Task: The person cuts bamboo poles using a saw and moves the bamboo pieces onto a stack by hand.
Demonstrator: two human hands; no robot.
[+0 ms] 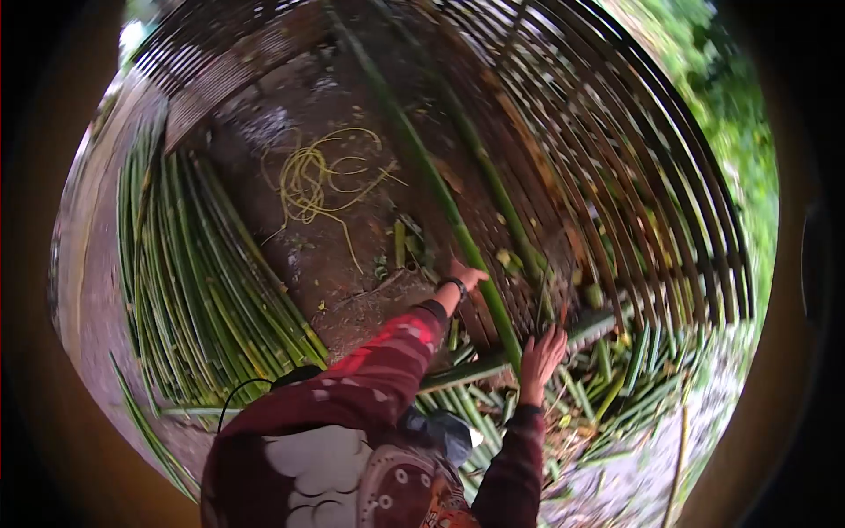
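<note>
A long green bamboo pole (412, 145) runs from the top of the head view down to its cut end between my hands. My left hand (466, 275), with a dark band at the wrist, is closed on the pole from its left side. Part of its fingers is hidden by the pole. My right hand (544, 356) lies close to the right of the pole's lower end, with its fingers stretched out and holding nothing I can see. Under the pole's near end a thick bamboo crosspiece (466, 374) lies sideways.
A stack of green bamboo poles (211, 273) lies on the left. Tangled yellow cord (308, 180) rests on the dirt. Another pole (488, 176) runs alongside. Slatted bamboo panels (669, 167) curve around the right and top. Short cut pieces (634, 361) are heaped at lower right.
</note>
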